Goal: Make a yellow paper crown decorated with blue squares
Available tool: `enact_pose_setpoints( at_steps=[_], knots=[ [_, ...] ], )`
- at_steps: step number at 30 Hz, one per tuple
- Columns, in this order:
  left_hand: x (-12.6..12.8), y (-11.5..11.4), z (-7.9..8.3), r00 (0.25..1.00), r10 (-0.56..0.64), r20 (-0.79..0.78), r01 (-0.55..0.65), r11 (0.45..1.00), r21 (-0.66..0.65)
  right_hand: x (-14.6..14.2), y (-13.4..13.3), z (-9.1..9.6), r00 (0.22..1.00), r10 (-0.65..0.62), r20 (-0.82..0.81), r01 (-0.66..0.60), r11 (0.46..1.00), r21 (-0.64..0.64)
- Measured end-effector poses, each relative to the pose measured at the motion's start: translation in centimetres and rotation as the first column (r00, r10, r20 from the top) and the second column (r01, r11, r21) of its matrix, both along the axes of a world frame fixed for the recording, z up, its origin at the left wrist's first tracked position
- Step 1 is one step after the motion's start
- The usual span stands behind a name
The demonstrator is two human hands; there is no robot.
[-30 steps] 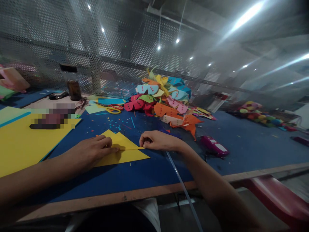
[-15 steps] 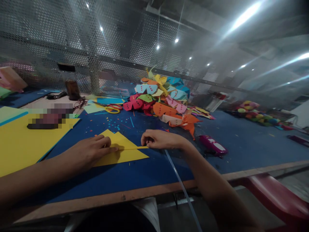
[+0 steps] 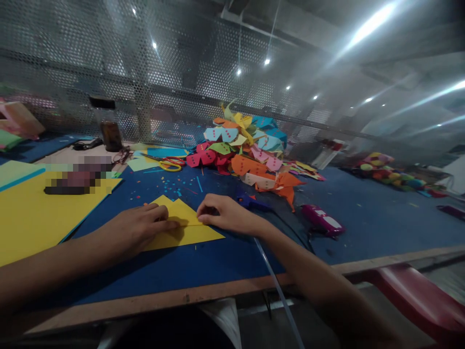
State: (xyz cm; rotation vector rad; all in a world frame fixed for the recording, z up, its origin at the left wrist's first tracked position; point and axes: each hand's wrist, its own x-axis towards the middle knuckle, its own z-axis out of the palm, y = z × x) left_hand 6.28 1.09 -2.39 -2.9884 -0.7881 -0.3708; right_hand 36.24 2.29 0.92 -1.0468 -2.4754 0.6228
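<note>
A folded yellow paper [image 3: 189, 232] lies on the blue table top [image 3: 232, 261] in front of me. My left hand [image 3: 136, 228] lies flat on its left part, fingers stretched out along the crease. My right hand [image 3: 223, 213] rests on the fold's right half, fingers curled and pressed down on the crease close to the left fingertips. A thin clear strip [image 3: 276, 286] runs from under my right wrist over the table edge.
A heap of coloured paper shapes [image 3: 247, 150] sits behind. Yellow-handled scissors [image 3: 169, 164] lie at the back left, large yellow sheets [image 3: 32, 213] at the left, a purple tool [image 3: 321, 218] to the right. A perforated metal screen [image 3: 145, 72] closes the back. A red seat [image 3: 417, 295] is at lower right.
My right hand has slid left along the crease, from the fold's right tip toward my left fingertips. My left hand has stayed in place.
</note>
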Motion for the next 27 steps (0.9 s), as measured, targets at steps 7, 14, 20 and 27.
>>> enact_pose_setpoints(
  at_steps=[7,14,20,27],
  knots=[
    [0.8,-0.3,1.2,0.992,0.053,-0.114,-0.054,0.999,-0.003,-1.2,0.0,-1.3,0.997,0.07,0.013,-0.07,0.994,0.081],
    [2.3,-0.3,2.0,0.971,0.05,-0.232,-0.039,0.998,0.051,-1.1,0.1,-1.3,0.998,0.065,0.028,-0.067,0.993,0.095],
    [2.3,-0.2,2.2,0.962,0.027,-0.27,-0.002,0.996,0.094,-1.2,0.0,-1.3,0.999,0.048,0.002,-0.048,0.996,0.078],
    [1.0,-0.2,1.6,0.985,-0.002,-0.175,0.019,0.995,0.093,-1.1,-0.1,-1.2,0.999,0.047,-0.016,-0.046,0.998,0.053]
  ],
)
